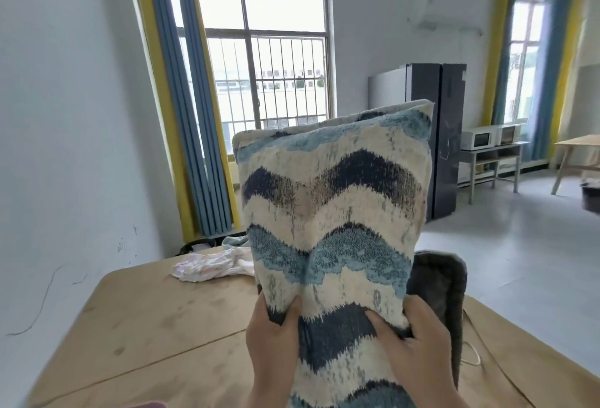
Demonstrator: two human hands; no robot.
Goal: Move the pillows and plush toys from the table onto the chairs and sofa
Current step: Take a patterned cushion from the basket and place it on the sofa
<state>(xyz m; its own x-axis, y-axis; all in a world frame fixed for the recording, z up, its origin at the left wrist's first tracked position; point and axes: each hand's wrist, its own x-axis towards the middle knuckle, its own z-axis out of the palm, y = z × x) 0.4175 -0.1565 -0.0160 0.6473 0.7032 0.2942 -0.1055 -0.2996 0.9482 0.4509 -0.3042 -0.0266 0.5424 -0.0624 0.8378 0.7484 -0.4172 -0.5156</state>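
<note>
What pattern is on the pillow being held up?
Wavy chevron bands of navy, light blue and cream on the pillow, in the head view.

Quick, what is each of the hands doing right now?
Left hand: grips the patterned pillow at its lower left edge.
Right hand: grips the same pillow's lower right edge.

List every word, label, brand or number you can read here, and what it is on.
None can be read.
Pillow: only a wavy pattern, no writing.
Fridge: nothing printed that shows.
Microwave: any markings are too small and blurred to read.
Wall: only scuffs and scratches, no words.
</note>
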